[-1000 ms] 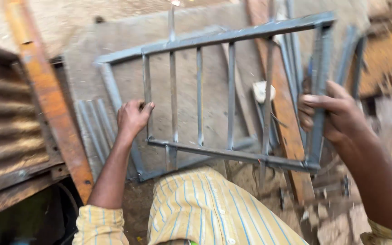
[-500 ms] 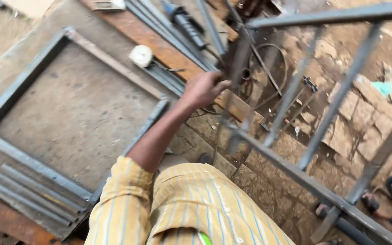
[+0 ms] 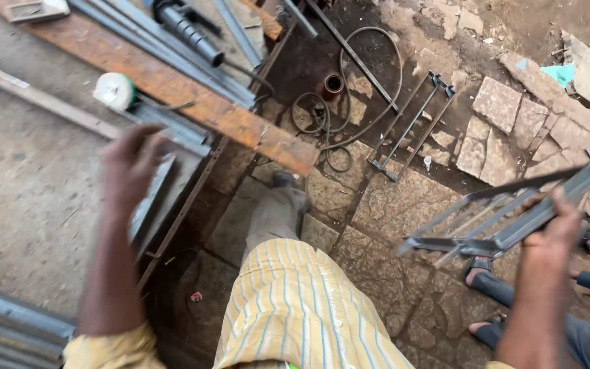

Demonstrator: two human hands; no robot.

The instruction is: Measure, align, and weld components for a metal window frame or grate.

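where the left hand gripped the grey welded steel bar grille earlier, now open and free, one grille swung right, clamped by right hand, one second small grille on paving

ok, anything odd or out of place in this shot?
The grille hangs tilted off the ground, gripped at one edge by the right hand alone; the left hand is free. A cable lies in loose loops on the uneven stone floor, beside a second grille lying flat.
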